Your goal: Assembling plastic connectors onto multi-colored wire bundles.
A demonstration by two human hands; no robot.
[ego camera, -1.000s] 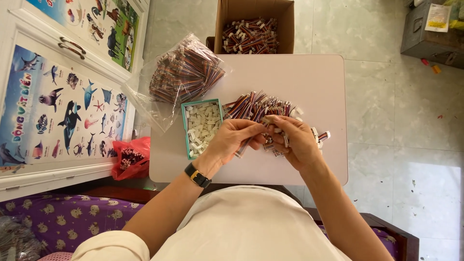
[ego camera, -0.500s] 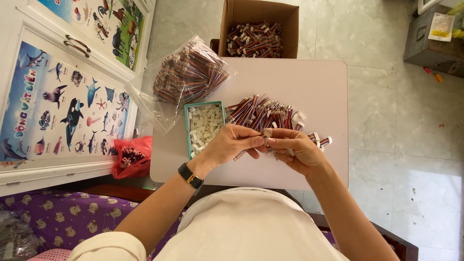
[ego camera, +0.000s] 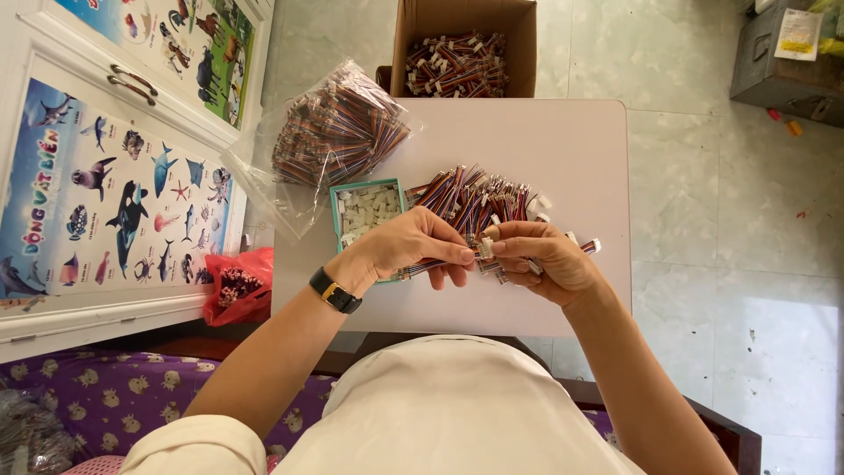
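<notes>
Left hand [ego camera: 406,249] pinches a wire bundle [ego camera: 422,266], its long axis three to nine o'clock; right hand [ego camera: 538,259], at three, grips the connector [ego camera: 485,248].

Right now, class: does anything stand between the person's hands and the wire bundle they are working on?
Nothing visible does. The left hand and right hand already pinch the wire bundle and its white connector above the table.
</notes>
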